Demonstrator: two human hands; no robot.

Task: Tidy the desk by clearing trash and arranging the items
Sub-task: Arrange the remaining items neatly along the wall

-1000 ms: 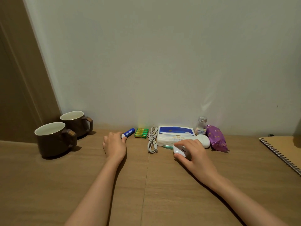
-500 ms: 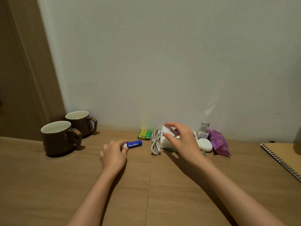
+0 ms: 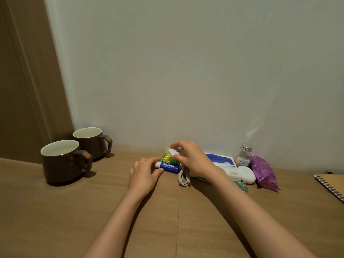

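Wooden desk (image 3: 111,211), head view: arranging looks to be the step in hand. The left hand (image 3: 145,175) pinches the white end of the Vaseline lip balm tube (image 3: 168,167), which lies just in front of the green battery pack (image 3: 168,158). The right hand (image 3: 191,159) pinches a small white gadget (image 3: 173,152) above the batteries. Setting it down calls for care: the wall (image 3: 186,90) is close behind and the coiled cable (image 3: 183,176) lies beside. Open desk stretches left toward the mugs (image 3: 65,162) and nearer the person.
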